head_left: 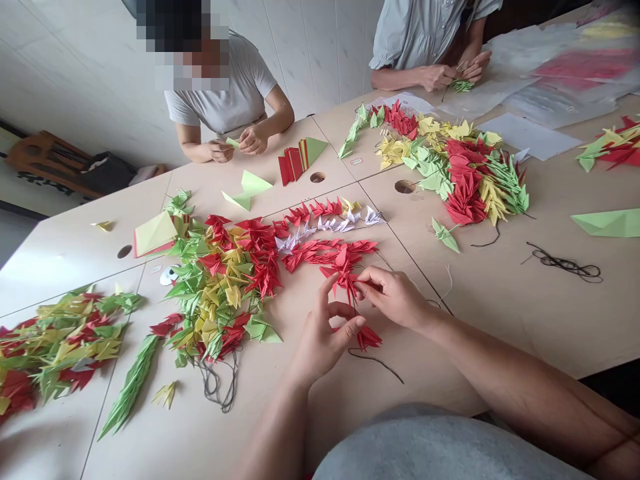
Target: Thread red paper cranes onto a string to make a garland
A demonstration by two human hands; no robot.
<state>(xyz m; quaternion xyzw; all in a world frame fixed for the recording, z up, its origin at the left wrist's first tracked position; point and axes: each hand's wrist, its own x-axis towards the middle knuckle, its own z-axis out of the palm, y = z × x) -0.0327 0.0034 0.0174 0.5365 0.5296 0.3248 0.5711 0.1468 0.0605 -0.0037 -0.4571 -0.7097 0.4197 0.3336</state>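
Head view: left hand (320, 337) and right hand (395, 297) fingertips pinch red paper-crane string (350, 280) between them, above table (500, 313).

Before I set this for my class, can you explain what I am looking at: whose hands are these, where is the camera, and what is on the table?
The single picture comes from a camera worn on a person's head, looking down at their own bare hands. The left hand and right hand pinch a string of red paper cranes threaded on a dark thread. On the pale table lie heaps of red, yellow and green cranes, a row of white cranes and another mixed heap. Across the table, two other people fold paper, one a green piece.
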